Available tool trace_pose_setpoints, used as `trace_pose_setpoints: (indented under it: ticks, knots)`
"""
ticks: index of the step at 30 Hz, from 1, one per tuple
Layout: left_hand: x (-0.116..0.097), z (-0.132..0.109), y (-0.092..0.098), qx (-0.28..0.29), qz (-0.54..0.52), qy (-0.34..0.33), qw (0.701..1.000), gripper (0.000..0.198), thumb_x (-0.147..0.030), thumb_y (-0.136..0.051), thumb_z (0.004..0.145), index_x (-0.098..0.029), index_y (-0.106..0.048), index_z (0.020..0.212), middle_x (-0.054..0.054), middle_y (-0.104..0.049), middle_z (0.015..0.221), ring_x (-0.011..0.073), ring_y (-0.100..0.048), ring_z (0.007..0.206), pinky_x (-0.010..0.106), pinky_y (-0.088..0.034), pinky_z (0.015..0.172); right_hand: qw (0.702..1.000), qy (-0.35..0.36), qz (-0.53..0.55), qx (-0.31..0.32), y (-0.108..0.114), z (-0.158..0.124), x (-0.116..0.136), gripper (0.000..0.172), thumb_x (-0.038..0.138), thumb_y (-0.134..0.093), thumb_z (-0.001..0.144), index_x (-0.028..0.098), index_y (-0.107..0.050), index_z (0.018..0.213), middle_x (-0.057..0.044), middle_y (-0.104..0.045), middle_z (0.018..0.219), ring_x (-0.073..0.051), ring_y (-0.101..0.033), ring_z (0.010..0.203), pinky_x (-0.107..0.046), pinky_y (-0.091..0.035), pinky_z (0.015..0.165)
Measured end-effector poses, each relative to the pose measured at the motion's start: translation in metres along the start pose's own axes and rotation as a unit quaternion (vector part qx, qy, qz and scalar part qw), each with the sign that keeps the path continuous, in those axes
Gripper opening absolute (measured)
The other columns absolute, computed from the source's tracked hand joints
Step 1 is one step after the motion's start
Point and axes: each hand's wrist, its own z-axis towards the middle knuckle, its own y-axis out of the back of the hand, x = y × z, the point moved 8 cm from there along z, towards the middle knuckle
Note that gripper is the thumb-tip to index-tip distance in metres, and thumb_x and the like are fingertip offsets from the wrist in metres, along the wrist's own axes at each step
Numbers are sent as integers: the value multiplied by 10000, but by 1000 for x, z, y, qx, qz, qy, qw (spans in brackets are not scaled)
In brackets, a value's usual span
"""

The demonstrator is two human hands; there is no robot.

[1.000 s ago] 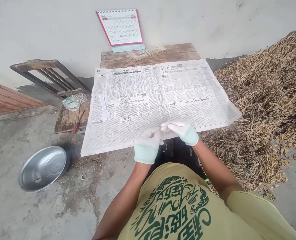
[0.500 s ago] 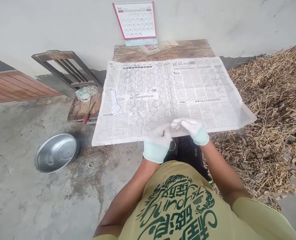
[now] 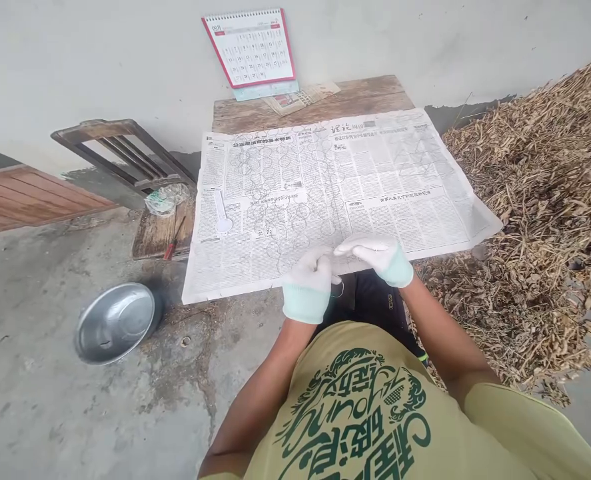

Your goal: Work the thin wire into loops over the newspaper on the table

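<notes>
Both of my hands wear white gloves with mint cuffs and are raised over the near edge of the spread newspaper (image 3: 405, 233). My left hand (image 3: 308, 280) is closed in a pinch, and a thin wire (image 3: 342, 289) curves out below its fingers. My right hand (image 3: 372, 255) has its fingers pressed together, its tips close to the left fingertips and seemingly on the same wire. Many thin looped wire shapes (image 3: 280, 213) lie over the newspaper's middle, with more loops on its right part. A white flat piece with a round end (image 3: 224, 223) rests at the left.
The wooden table (image 3: 375, 93) under the newspaper carries a desk calendar (image 3: 255, 53) and a folded paper (image 3: 300, 99). On the left chair (image 3: 150, 233) are a plastic bag (image 3: 165, 200) and a red-handled screwdriver (image 3: 169, 250). A metal basin (image 3: 118, 320) stands on the floor; dry stalks (image 3: 535, 267) are heaped right.
The view has shifted slightly, so the table and calendar appear further left. My hands stay together in nearly the same pose, with the right fingers a little more extended towards the left hand.
</notes>
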Motion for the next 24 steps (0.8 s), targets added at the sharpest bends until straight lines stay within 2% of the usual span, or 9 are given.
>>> trace_pose_setpoints:
  ticks: [6, 9, 11, 13, 17, 19, 22, 24]
  knots:
    - [2, 6, 6, -25, -158, 12, 987, 277, -211, -551, 842, -167, -751, 1029, -6, -749, 631, 176, -733, 553, 286, -595, 628, 997, 55, -46, -5, -5, -3, 22, 277, 318, -575, 1065, 291, -845, 1118, -28, -820, 1138, -228, -750, 1101, -475, -593, 1043]
    - [2, 10, 18, -73, -169, 0, 983, 275, -210, -549, 840, -166, -742, 1029, -2, -765, 666, 174, -737, 559, 285, -593, 618, 998, 17, -38, -56, 4, -8, 20, 295, 393, -569, 1072, 291, -834, 1150, -33, -820, 1139, -236, -759, 1072, -485, -597, 1049]
    - [3, 12, 25, -102, -156, -10, 982, 289, -218, -541, 862, -171, -738, 1068, -2, -780, 701, 172, -747, 588, 286, -596, 635, 994, -11, -13, -105, 13, -12, 15, 359, 460, -527, 1088, 284, -791, 1254, -50, -807, 1188, -238, -760, 1072, -498, -582, 1070]
    - [4, 13, 27, -117, -134, -13, 984, 310, -227, -535, 885, -178, -739, 1113, -2, -793, 734, 171, -755, 619, 294, -605, 665, 992, -21, 13, -122, 16, -15, 11, 437, 521, -475, 1097, 273, -739, 1341, -71, -793, 1220, -239, -759, 1059, -501, -581, 1055]
    - [4, 11, 23, -120, -53, -22, 991, 348, -233, -549, 915, -226, -754, 1197, -19, -813, 794, 165, -774, 717, 307, -616, 805, 995, -57, 50, -59, 3, -13, 5, 480, 559, -493, 1071, 233, -726, 1335, -95, -801, 1161, -233, -764, 960, -460, -618, 924]
    - [1, 8, 20, -128, 9, -29, 991, 351, -230, -570, 920, -248, -772, 1207, -21, -816, 801, 176, -781, 789, 312, -607, 858, 994, -101, 44, -26, -5, -10, 2, 445, 513, -519, 1053, 220, -738, 1306, -89, -809, 1121, -235, -765, 977, -449, -615, 920]
    - [-7, 2, 18, -150, 120, -62, 979, 321, -225, -594, 928, -248, -822, 1153, 13, -816, 798, 198, -769, 818, 316, -598, 849, 984, -173, -41, 9, -11, -4, 0, 348, 380, -637, 983, 228, -763, 1269, -67, -808, 1139, -237, -753, 1063, -431, -579, 990]
    - [-12, -1, 17, -161, 176, -94, 967, 304, -229, -604, 933, -242, -846, 1116, 36, -814, 795, 196, -747, 768, 305, -593, 795, 971, -192, -133, 52, -15, 1, 3, 338, 293, -678, 955, 233, -767, 1275, -55, -808, 1132, -232, -744, 1047, -406, -559, 980]
